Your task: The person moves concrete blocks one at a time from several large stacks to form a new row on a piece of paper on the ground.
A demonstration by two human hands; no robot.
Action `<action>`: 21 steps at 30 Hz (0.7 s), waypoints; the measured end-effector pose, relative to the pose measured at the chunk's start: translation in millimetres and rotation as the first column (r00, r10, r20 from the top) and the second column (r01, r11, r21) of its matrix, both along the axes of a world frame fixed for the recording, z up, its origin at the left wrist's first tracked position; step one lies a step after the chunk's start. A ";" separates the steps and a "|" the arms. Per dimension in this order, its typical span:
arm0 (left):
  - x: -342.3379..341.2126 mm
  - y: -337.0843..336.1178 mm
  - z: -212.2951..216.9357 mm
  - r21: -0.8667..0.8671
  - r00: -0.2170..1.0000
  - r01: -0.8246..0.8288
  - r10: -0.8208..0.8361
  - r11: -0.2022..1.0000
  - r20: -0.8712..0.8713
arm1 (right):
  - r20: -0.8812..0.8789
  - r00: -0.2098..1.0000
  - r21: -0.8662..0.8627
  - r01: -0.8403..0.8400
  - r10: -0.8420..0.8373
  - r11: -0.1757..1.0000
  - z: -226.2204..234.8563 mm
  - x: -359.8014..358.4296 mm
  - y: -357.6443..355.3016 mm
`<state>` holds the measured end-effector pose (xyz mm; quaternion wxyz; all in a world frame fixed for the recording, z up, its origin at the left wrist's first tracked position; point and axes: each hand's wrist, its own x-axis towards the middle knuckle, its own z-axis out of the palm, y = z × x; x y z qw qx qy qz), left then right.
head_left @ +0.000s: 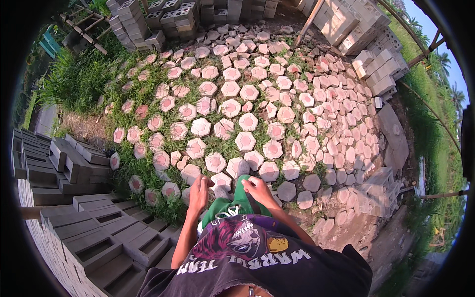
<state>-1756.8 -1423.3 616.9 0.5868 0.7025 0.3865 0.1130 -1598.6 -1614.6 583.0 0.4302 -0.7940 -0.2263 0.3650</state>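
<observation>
My left hand (200,190) hangs in front of my left thigh, its fingers loosely extended and nothing visible in it. At the front of my green shorts (232,208), my right hand (256,187) is curled closed, and no object shows in it. Neither hand touches a block or paver. Beneath and ahead of them, hexagonal concrete pavers (245,141) with pinkish centres lie spaced out in the grass. My grey shoe (242,167) is among the nearest ones.
Grey hollow blocks (106,225) are stacked close on my left. More block stacks (178,20) stand at the far side and at the far right (383,72). Broken pavers (341,114) crowd the right side. A wooden post (310,22) leans at the back. Tall grass (74,84) grows far left.
</observation>
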 end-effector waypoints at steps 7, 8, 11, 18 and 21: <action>93.9 37.0 -6.2 0.000 0.998 0.020 -0.020 1.000 -0.055 | -0.036 0.999 0.120 0.006 -0.002 0.993 -21.2 85.2 60.1; 109.3 44.5 -10.7 -0.016 0.999 -0.013 0.012 1.000 -0.037 | -0.077 0.997 0.096 -0.002 0.009 0.995 -30.0 103.2 68.4; 155.9 68.3 -26.7 0.020 0.996 -0.057 0.058 0.998 -0.074 | -0.101 0.995 0.162 -0.008 0.025 0.987 -34.7 162.5 96.9; 276.4 107.7 -10.2 0.071 0.989 -0.145 0.146 0.987 -0.022 | -0.226 0.974 0.232 0.042 0.012 0.972 -33.2 288.8 143.4; 321.7 134.5 -6.9 0.025 0.992 -0.051 0.053 0.998 -0.115 | -0.163 0.987 0.229 0.037 0.001 0.973 -33.1 333.7 164.2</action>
